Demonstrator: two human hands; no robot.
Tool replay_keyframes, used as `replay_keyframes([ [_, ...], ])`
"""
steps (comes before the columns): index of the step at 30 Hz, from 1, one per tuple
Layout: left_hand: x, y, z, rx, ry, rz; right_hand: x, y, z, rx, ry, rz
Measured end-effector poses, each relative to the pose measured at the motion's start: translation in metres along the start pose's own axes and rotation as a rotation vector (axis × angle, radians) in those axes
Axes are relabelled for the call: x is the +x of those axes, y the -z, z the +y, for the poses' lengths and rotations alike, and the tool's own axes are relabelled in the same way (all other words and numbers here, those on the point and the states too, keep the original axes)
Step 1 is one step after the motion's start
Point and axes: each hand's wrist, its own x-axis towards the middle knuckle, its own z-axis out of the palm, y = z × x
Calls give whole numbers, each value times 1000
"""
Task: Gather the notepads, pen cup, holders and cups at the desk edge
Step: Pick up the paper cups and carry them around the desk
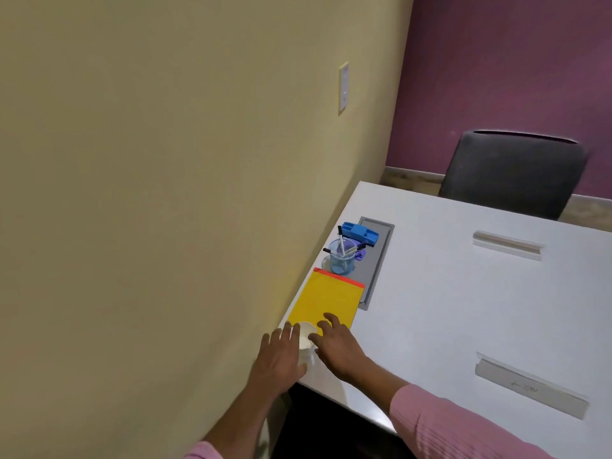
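Note:
A white paper cup stands at the desk's left edge by the wall, just in front of a yellow notepad with an orange top strip. My left hand lies against the cup's left side and my right hand against its right side, fingers mostly straight. Behind the notepad a clear blue pen cup holds several markers. A blue holder sits farther back, and a small purple thing lies beside the pen cup.
The white desk runs along a beige wall. A grey cable hatch lies under the holder. Two recessed slots are set into the desk on the right. A dark chair stands at the far side.

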Motion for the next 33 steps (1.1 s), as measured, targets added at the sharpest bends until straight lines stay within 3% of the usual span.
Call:
replay_keyframes([
  [23, 72, -26, -9, -82, -182, -97, 29, -22, 8, -225, 94, -21],
  [33, 74, -33, -14, -120, -203, -77, 30, -26, 13, -217, 183, 84],
])
